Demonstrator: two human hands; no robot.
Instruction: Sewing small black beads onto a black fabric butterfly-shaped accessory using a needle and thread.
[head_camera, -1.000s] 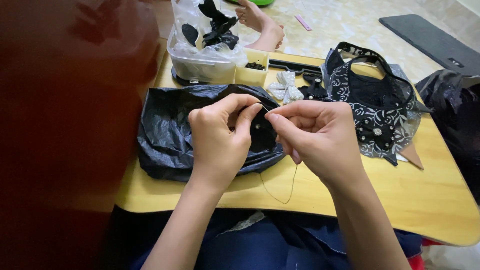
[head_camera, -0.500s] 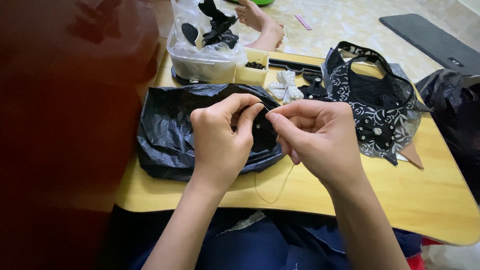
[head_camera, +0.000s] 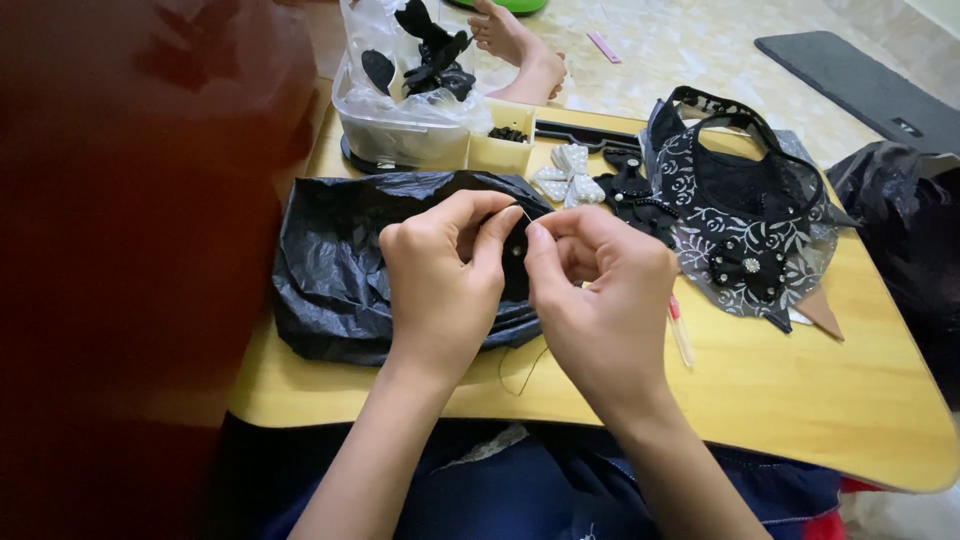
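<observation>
Wooden lap table (head_camera: 780, 400) under both hands. Left hand (head_camera: 440, 290) pinches a small black fabric piece (head_camera: 515, 255) over a black plastic bag (head_camera: 340, 270); right hand (head_camera: 600, 300) pinches a fine needle (head_camera: 524, 213). Its tip sits close to the left fingertips (head_camera: 500, 232); a slip could prick them, and the loose thread (head_camera: 520, 365) might tangle.

Both hands bare: left hand (head_camera: 440, 285), right hand (head_camera: 600, 300). No sleeves, rings. Dark blue garment (head_camera: 520, 490) w/ white lace trim.
</observation>
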